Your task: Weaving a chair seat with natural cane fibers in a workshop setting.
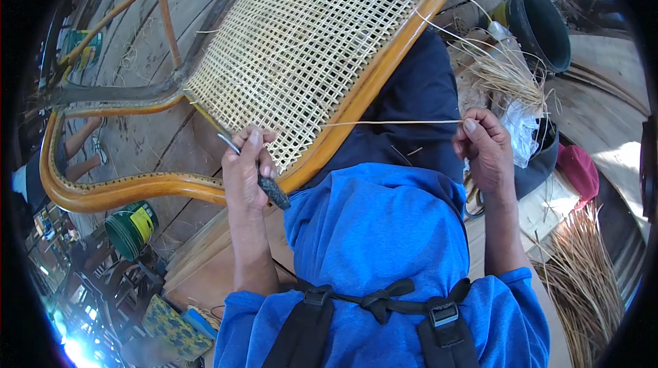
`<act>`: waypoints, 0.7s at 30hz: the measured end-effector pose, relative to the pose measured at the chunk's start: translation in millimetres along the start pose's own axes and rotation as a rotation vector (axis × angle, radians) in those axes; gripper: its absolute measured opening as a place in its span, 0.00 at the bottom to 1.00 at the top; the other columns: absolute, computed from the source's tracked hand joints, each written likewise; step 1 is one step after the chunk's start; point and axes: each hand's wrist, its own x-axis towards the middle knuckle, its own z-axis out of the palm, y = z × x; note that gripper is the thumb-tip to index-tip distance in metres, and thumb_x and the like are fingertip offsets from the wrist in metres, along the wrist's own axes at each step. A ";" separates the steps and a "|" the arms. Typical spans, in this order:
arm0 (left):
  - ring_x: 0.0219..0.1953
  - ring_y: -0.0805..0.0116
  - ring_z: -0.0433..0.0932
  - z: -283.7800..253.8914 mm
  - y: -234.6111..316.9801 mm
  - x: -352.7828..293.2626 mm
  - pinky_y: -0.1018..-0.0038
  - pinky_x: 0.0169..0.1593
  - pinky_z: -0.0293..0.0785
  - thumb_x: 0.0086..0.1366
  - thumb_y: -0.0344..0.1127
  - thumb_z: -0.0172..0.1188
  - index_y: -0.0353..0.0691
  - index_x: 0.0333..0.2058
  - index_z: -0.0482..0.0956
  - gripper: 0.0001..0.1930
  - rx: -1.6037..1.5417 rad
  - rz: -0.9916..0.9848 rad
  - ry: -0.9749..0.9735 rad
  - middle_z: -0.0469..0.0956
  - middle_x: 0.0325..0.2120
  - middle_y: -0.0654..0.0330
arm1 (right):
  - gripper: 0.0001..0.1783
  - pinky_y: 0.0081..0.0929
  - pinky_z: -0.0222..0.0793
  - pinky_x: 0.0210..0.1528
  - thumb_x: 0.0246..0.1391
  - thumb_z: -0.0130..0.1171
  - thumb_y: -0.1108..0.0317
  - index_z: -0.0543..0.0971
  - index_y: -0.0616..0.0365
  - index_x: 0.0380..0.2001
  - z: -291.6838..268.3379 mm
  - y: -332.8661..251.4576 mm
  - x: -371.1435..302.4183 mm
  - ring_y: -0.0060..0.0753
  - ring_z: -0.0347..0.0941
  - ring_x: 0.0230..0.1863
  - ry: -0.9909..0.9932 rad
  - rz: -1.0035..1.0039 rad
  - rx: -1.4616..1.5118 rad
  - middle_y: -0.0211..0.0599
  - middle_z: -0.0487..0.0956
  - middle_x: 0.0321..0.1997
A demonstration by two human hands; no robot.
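Across my lap lies a curved wooden chair frame [384, 73] with a woven cane panel [295, 46] filling part of it. My right hand [485, 145] pinches a thin cane strand [404, 122], which runs taut leftward to the frame's edge beside the weave. My left hand [248, 169] is at the panel's lower corner, closed around an awl [273, 192] with a dark, wrapped-looking handle and a metal shaft poking out past the fingers. Some fingertips of that hand touch or hover over the weave; I cannot tell which. Another cane strand arcs off the frame's upper right.
A dark green bucket [541, 29] stands at the upper right, near a loose bunch of cane strands [507, 77]. A larger cane bundle [582, 286] lies lower right, below a maroon cloth [578, 173]. Left are a green pail [131, 229] and another person's legs [81, 140].
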 end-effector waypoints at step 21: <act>0.32 0.77 0.74 49.2 -18.4 -50.3 0.76 0.38 0.72 0.67 0.48 0.58 0.32 0.36 0.78 0.20 0.779 -0.049 -0.427 0.77 0.26 0.65 | 0.14 0.37 0.72 0.43 0.47 0.54 0.75 0.78 0.56 0.40 80.8 21.9 7.8 0.45 0.76 0.41 -0.522 -0.673 -1.244 0.40 0.79 0.37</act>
